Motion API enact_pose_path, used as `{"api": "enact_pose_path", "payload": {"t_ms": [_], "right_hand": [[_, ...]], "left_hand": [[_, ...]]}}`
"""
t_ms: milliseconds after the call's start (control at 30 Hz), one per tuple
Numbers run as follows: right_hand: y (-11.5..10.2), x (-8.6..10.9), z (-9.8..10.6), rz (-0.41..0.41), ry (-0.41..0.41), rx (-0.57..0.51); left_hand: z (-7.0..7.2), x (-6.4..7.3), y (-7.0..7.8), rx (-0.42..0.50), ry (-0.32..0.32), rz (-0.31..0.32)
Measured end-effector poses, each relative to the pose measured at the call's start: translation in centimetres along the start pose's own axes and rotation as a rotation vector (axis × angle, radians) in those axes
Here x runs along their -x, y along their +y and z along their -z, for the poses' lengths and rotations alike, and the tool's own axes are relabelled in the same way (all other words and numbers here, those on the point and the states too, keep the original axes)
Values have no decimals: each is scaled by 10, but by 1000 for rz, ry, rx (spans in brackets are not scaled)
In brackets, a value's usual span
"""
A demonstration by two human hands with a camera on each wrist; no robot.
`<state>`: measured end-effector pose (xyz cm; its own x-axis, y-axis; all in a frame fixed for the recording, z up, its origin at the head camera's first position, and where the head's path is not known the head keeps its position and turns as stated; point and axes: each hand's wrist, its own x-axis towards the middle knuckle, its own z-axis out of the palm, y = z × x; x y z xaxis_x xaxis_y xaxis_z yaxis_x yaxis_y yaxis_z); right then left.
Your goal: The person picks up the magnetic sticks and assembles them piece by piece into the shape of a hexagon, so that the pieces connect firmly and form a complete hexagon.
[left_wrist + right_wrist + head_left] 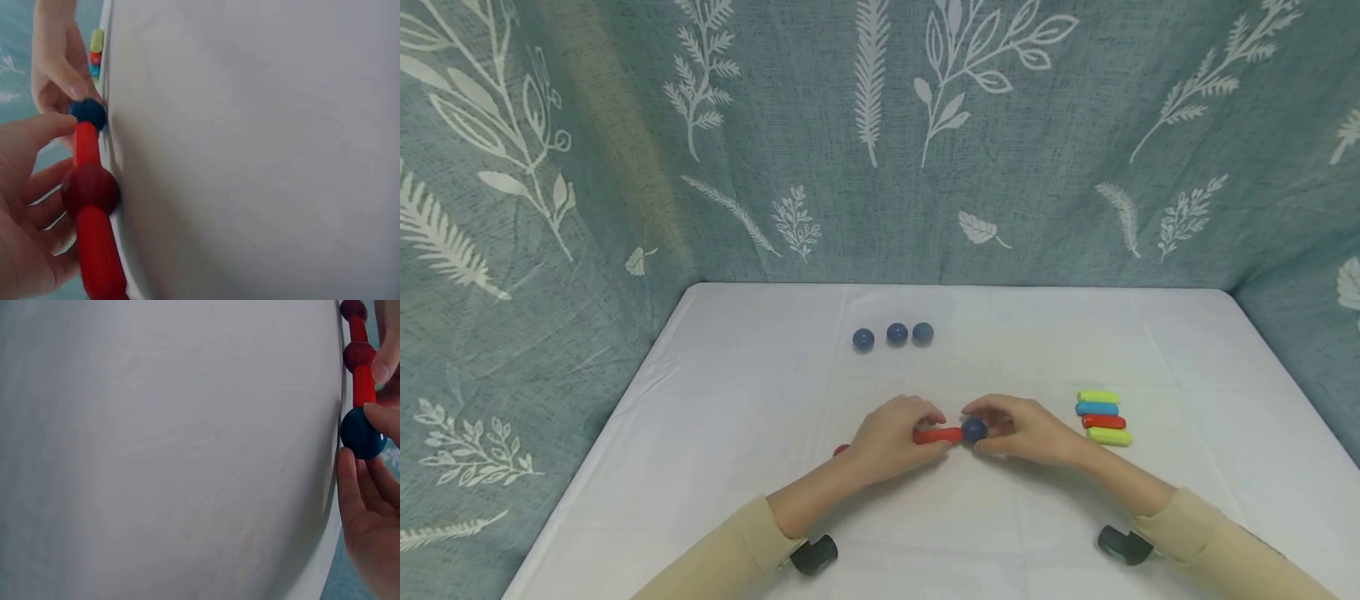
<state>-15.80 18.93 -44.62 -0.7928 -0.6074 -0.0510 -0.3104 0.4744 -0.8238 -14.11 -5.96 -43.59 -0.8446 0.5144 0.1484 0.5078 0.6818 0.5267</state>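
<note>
A chain of red rods and dark red balls with a blue ball at its end lies between my hands, low over the table. My left hand (pixel 897 437) holds the red rod (pixel 940 435) near its end, fingers on one side and thumb on the other. My right hand (pixel 1028 429) pinches the blue ball (pixel 974 429) against that rod's tip. Along the chain, the left wrist view shows a dark red ball (pixel 90 190) and a second red rod (pixel 101 253). Another red ball (pixel 354 309) appears at the far end in the right wrist view; the left hand mostly hides it in the head view.
Three blue balls (pixel 897 334) sit in a loose row toward the back of the white table (pixel 737 358). Right of my right hand lie several short sticks: yellow-green (pixel 1108 437), red (pixel 1105 422) and blue (pixel 1097 408). A patterned curtain (pixel 820 125) hangs behind the table.
</note>
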Motion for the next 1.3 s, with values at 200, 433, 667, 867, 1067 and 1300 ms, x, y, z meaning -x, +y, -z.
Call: {"api": "enact_pose_path", "payload": {"t_ms": [200,433,667,867,1067,1300], "right_hand": [[0,-1,-2,-3,21,-41],[-1,2,-2,-37,38,-84],[-1,14,18,-31,114,23],[15,42,70,-85,285,300],[30,66,102,-271,288,409],[43,68,109,-303,268,399]], "left_hand": [[-7,-13,7,-22,-44,-28],[-15,-19,10,2,-65,-48],[-16,-20,14,39,-88,-17],[-15,-17,13,37,-103,11],[-15,-16,10,39,-87,-3],[-16,-15,8,49,-90,-9]]}}
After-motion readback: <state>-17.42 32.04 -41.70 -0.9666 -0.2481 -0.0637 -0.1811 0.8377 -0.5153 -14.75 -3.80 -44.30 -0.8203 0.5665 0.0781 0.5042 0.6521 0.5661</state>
